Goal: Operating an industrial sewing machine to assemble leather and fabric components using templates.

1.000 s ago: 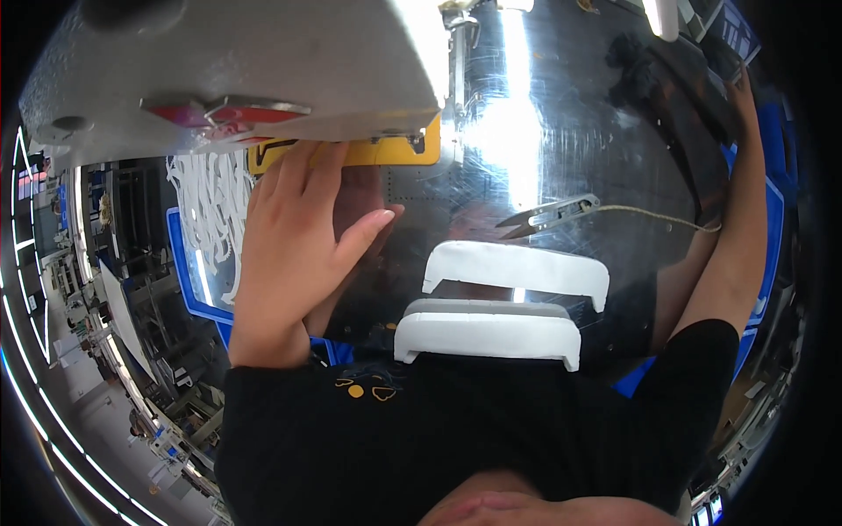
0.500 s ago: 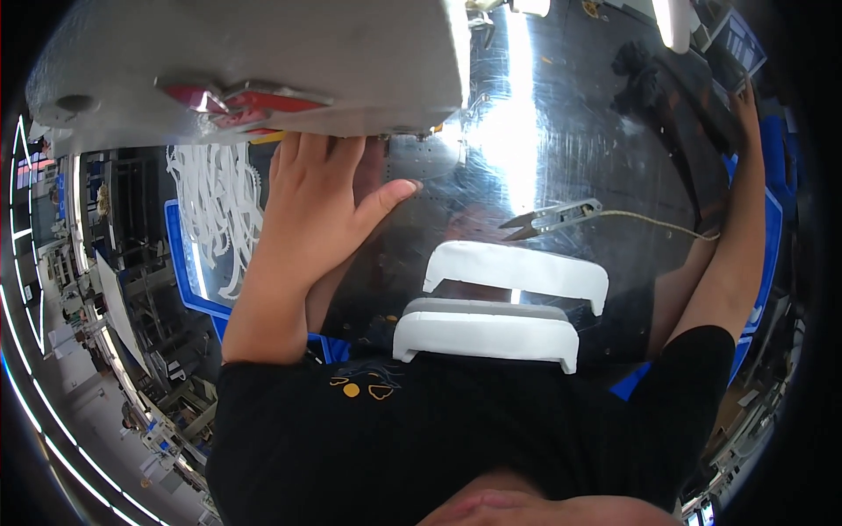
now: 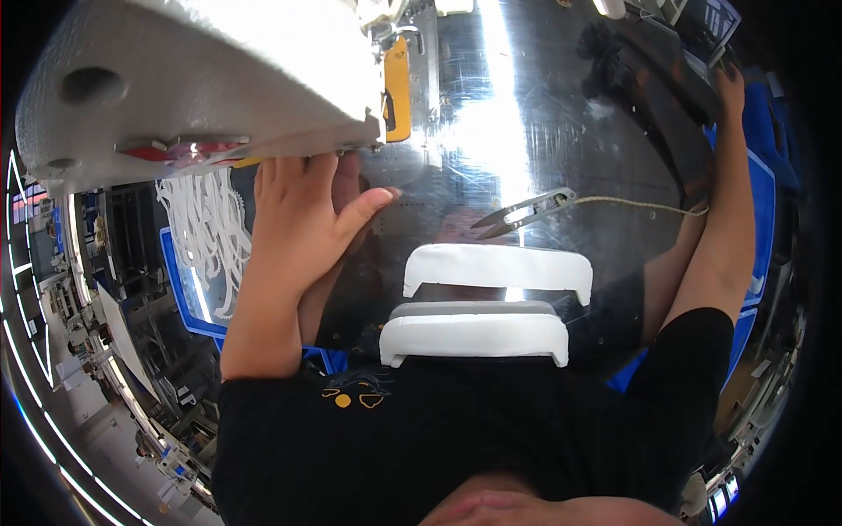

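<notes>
Although the machine head (image 3: pixel 219 105) hides its fingertips, the left grip (image 3: pixel 298 215) is plainly loose: palm down, fingers stretched forward side by side, thumb spread wide, nothing pinched between thumb and fingers. Whether the fingertips press on something beneath the machine head, I cannot tell. If they are steadying work there, light, flat pressure would serve best, with the thumb kept out to the side and the fingertips well away from any moving part.

The right grip (image 3: pixel 730 90) is at the far right, by a dark-framed panel (image 3: pixel 715 26); how far it is closed, and on what, cannot be made out. It would be wise to settle it before anything moves near the left fingers.

A yellow plate (image 3: pixel 397 101) stands at the machine head's right end. On the glossy desk (image 3: pixel 605 254), nearer the body, lie the far white arched piece (image 3: pixel 497 266) and, just below it, the near white arched piece (image 3: pixel 474 337), close to the shirt. Both deserve clean, careful handling. Beyond them lie corded snips (image 3: pixel 529 210), blades toward the left; reaching around those points makes sense.
</notes>
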The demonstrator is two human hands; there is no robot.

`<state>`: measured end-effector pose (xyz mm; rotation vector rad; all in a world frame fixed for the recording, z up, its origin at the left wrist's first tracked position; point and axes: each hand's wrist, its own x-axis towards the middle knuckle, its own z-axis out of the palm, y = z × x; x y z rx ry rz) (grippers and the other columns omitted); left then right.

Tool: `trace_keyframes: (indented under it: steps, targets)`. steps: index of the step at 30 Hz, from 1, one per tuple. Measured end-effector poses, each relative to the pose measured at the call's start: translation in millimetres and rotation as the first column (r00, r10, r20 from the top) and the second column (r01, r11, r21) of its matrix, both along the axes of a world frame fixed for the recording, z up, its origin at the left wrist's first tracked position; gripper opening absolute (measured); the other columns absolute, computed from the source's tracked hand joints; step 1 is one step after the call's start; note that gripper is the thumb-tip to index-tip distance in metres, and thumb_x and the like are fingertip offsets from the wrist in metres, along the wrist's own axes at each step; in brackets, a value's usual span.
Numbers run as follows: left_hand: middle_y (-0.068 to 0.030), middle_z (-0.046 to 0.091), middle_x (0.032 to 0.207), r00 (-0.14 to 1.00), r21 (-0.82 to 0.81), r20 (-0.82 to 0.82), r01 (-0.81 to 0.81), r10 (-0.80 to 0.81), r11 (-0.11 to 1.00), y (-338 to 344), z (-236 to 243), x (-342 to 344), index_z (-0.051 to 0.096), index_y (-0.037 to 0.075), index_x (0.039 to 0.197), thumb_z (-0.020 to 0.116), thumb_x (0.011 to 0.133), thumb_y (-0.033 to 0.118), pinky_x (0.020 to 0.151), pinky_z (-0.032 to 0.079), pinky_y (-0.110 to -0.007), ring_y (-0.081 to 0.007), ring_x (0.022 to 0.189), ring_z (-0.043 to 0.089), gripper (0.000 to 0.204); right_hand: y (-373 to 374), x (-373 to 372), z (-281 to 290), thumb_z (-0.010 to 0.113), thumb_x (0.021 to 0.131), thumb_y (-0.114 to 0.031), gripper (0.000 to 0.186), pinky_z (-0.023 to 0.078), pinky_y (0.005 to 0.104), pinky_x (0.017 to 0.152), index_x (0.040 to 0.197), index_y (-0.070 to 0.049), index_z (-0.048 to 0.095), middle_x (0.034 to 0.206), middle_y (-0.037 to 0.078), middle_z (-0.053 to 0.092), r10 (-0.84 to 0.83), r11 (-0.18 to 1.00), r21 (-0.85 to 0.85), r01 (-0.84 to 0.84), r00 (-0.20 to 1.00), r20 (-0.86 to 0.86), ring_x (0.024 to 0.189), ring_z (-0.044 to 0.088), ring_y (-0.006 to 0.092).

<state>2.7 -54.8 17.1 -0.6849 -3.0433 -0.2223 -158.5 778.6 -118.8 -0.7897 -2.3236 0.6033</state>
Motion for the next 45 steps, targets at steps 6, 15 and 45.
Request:
trace_keyframes:
  steps: [6, 15, 45]
  targets:
    - [-0.0286, 0.052, 0.154, 1.0, 0.013, 0.009, -0.001, 0.0, 1.0, 1, 0, 0, 0.059, 0.004, 0.156, 0.073, 0.1, 0.059, 0.121, 0.039, -0.061, -0.0525, 0.145, 0.046, 0.08, 13, -4, -11, 0.078, 0.087, -0.045, 0.08, 0.049, 0.0408, 0.117, 0.157, -0.01, 0.064, 0.148, 0.023, 0.071, -0.048, 0.997, 0.056, 0.047, 0.999, 0.025, 0.138, 0.068, 0.0358]
    - [-0.0286, 0.051, 0.156, 0.999, 0.007, 0.02, -0.028, 0.028, 1.0, 4, 1, 1, 0.058, 0.004, 0.157, 0.076, 0.099, 0.057, 0.121, 0.039, -0.061, -0.0528, 0.145, 0.046, 0.081, 12, -1, -18, 0.076, 0.088, -0.046, 0.079, 0.049, 0.0418, 0.118, 0.158, -0.013, 0.063, 0.15, 0.024, 0.07, -0.088, 0.995, 0.054, 0.085, 0.994, 0.064, 0.142, 0.066, 0.0364]
    - [-0.0238, 0.06, 0.148, 0.998, 0.028, 0.037, 0.05, -0.051, 0.998, 9, 18, 19, 0.06, 0.0, 0.151, 0.085, 0.082, 0.066, 0.114, 0.044, -0.059, -0.0483, 0.135, 0.055, 0.099, 40, 0, -41, 0.074, 0.088, -0.052, 0.081, 0.05, 0.0417, 0.116, 0.158, -0.014, 0.063, 0.145, 0.02, 0.074, -0.032, 0.999, -0.003, 0.032, 0.999, 0.026, 0.136, 0.07, 0.0348]
